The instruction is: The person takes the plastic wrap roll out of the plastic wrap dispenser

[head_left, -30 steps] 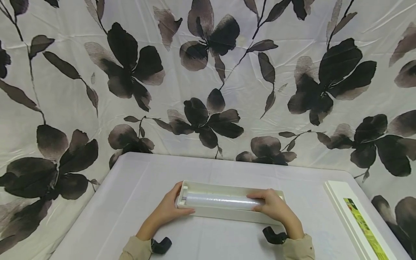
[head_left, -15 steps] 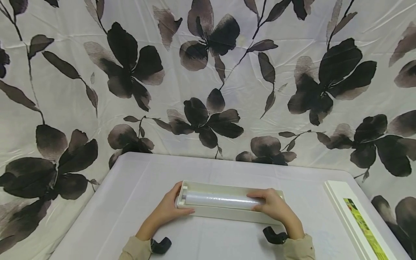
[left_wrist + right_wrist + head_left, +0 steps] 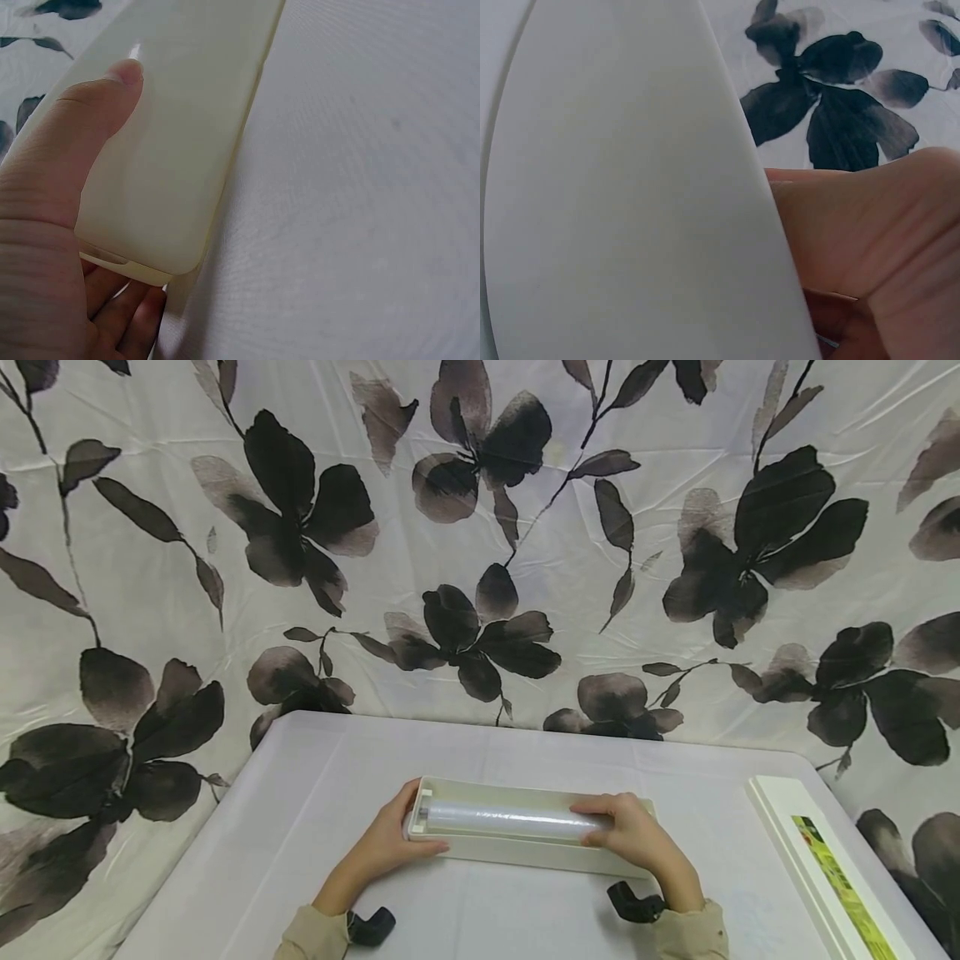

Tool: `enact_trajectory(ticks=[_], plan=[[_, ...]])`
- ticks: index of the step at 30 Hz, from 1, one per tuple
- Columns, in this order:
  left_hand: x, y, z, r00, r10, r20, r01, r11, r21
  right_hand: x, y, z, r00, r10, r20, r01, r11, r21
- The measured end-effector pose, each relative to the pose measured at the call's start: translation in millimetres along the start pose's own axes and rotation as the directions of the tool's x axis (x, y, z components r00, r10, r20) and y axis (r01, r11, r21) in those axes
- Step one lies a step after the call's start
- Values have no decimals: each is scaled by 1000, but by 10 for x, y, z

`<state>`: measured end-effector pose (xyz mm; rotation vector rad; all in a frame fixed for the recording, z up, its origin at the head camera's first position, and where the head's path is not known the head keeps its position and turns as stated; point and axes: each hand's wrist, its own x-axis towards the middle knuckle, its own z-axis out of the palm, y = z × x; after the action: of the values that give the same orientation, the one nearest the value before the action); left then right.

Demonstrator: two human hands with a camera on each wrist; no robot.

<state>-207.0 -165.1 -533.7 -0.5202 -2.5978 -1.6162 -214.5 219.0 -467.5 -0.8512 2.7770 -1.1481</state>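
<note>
A long off-white plastic box (image 3: 517, 853) lies open-topped on the table, with a roll of cling film (image 3: 502, 820) inside it. My left hand (image 3: 388, 837) grips the box's left end. In the left wrist view the thumb (image 3: 112, 90) lies along the box's near wall, and the other fingers curl round its end. At the box's right end my right hand (image 3: 630, 833) reaches over the rim and holds the roll between thumb and fingers. The right wrist view shows mostly the pale box wall (image 3: 630, 187), which hides those fingertips.
A long white lid-like piece (image 3: 780, 827) with a yellow-green label (image 3: 843, 885) lies on the right of the white-covered table (image 3: 525, 918). Behind the table hangs a cloth (image 3: 480, 543) printed with dark flowers. Black bands (image 3: 372, 927) sit at both wrists.
</note>
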Motion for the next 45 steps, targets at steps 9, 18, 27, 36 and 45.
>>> enact_trajectory(ticks=[9, 18, 27, 36, 45], plan=[[0, -4, -2, 1000, 1, 4, -1, 1000, -10, -15, -8, -29, 1000, -19, -5, 19, 1000, 1], [-3, 4, -4, 1000, -2, 8, 2, 1000, -4, -16, 3, -56, 999, -31, -7, 31, 1000, -2], [3, 6, -6, 1000, -2, 2, 2, 1000, 10, -18, -13, -60, 999, -45, -18, 45, 999, 0], [8, 12, -8, 1000, -14, 2, 14, 1000, 3, -29, -50, -82, 998, -61, -34, 60, 998, -3], [14, 12, 0, 1000, -28, 8, 28, 1000, 14, -36, -56, -89, 996, -72, -46, 72, 997, 1]])
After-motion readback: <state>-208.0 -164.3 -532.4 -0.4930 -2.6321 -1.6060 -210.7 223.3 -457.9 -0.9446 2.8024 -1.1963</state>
